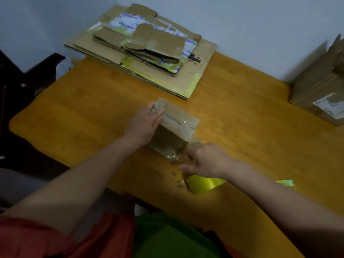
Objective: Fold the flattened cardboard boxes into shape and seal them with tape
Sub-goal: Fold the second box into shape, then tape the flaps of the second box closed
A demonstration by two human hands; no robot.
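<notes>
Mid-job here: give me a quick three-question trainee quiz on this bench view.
1. True or false: the left hand rests on the small taped box.
2. Where does the stack of flattened cardboard lie? A) at the far edge of the table B) on the floor C) under the small box
3. Fill in: the tape roll by the right hand is ____.
Key: 1 true; 2 A; 3 yellow.
</notes>
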